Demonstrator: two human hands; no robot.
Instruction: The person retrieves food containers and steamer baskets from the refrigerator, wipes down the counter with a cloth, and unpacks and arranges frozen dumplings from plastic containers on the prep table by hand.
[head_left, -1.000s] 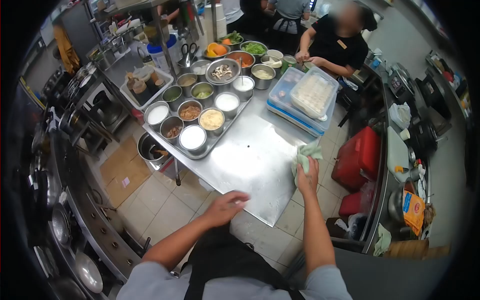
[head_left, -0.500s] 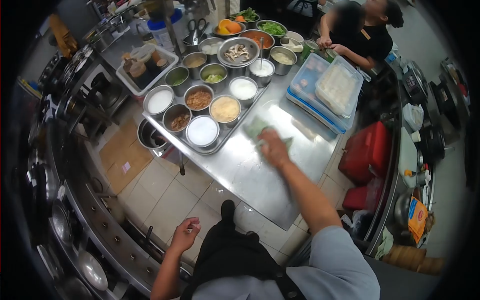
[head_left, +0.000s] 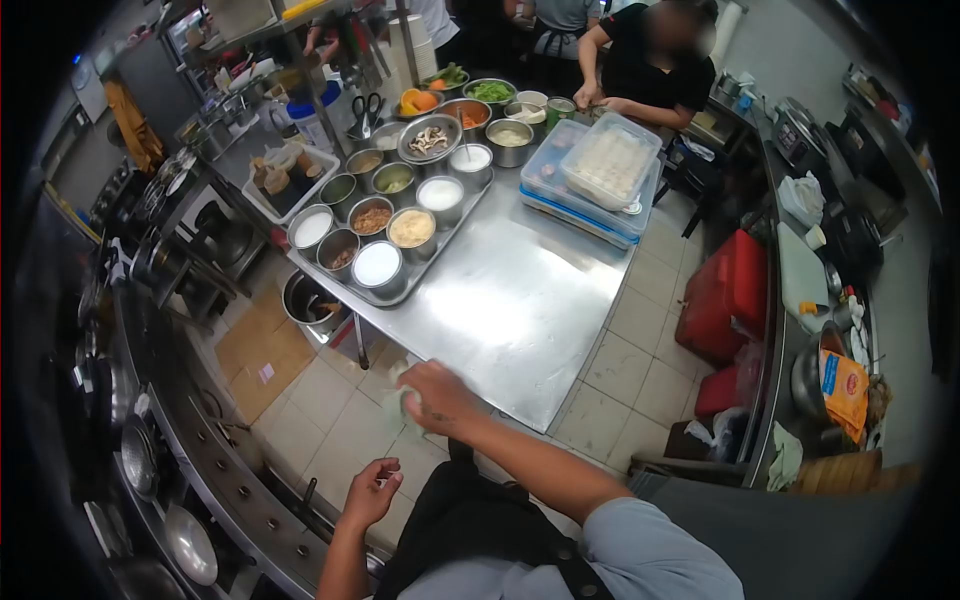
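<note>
A pale green cloth (head_left: 403, 398) is bunched under the fingers of my right hand (head_left: 438, 397). That hand is closed on it at the near left edge of the steel table (head_left: 510, 320). Lower down, my left hand (head_left: 373, 491) hangs in the air in front of my dark apron, its fingers loosely bent and apart, holding nothing. Beyond my right hand stands a metal tray (head_left: 428, 264) bearing several steel pots, among them a pot of white powder (head_left: 377, 265) and a pot of yellowish crumbs (head_left: 411, 228).
Stacked plastic containers (head_left: 600, 175) stand on the table's far right. Another person (head_left: 655, 65) in black works behind them. A red cooler box (head_left: 722, 298) is on the floor to the right. Stove edge and pans (head_left: 190, 545) run along the left.
My right hand has swept the cloth from the middle of the table toward me and left, to the near edge. The view has shifted; my left hand stays about where it was.
</note>
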